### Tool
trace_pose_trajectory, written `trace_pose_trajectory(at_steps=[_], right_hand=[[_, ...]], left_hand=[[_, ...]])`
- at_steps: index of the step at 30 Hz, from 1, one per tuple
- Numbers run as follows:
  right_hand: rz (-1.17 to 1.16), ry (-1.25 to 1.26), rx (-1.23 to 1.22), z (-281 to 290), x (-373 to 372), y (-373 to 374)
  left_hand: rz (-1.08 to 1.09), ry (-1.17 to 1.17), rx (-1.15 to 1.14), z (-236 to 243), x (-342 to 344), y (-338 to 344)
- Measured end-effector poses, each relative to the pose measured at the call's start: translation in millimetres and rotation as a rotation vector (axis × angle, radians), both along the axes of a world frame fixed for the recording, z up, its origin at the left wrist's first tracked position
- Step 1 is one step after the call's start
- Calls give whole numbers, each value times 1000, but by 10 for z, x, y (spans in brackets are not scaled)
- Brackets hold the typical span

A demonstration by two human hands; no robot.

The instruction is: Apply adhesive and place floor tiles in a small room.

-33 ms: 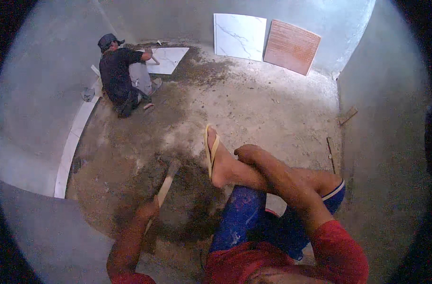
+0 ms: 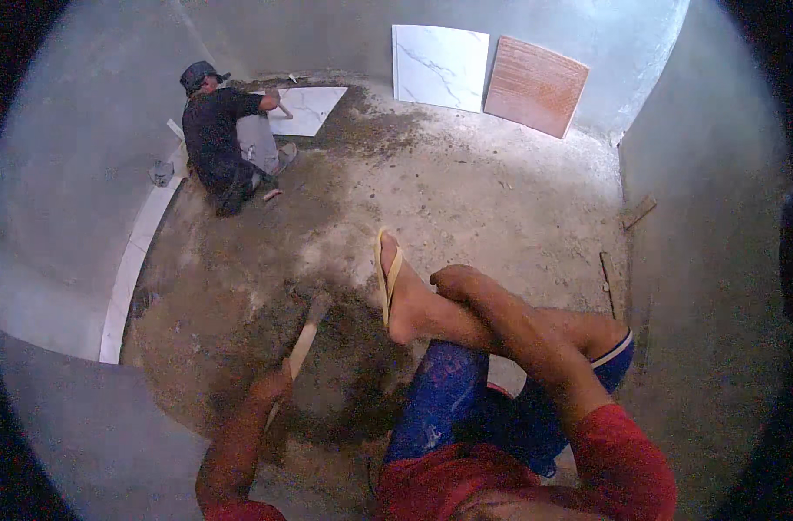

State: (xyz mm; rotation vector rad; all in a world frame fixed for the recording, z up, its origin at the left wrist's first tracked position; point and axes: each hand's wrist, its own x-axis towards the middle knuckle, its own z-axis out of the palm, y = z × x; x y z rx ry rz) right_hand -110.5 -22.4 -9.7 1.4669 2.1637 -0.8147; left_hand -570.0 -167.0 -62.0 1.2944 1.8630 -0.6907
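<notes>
My left hand [image 2: 273,382] is closed round the pale wooden handle [image 2: 303,347] of a tool, low on the left. Its grey head [image 2: 319,306] rests in a dark, wet-looking patch of mortar or sand [image 2: 336,382]; whether it is a hoe or a shovel I cannot make out. My right hand [image 2: 457,282] lies over my raised lower leg [image 2: 449,323], with its fingers curled over the far side and partly hidden. That leg is crossed over the other, and its foot wears a yellow flip-flop [image 2: 383,278].
A co-worker in black [image 2: 218,139] crouches at the far left, one hand on a stick-like tool over a white floor tile [image 2: 314,111]. A marbled tile [image 2: 440,68] and an orange-backed one [image 2: 535,87] lean on the back wall. White tile strips [image 2: 127,269] edge the left wall.
</notes>
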Motion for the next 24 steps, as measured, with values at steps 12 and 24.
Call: trace_pose_trajectory(at_steps=[12,24], right_hand=[[9,50,61,-52,-17,4],[-25,-56,-69,-88,-43,35]], left_hand=[[180,63,637,433,530,-265],[-4,-9,-19,438,231,20]])
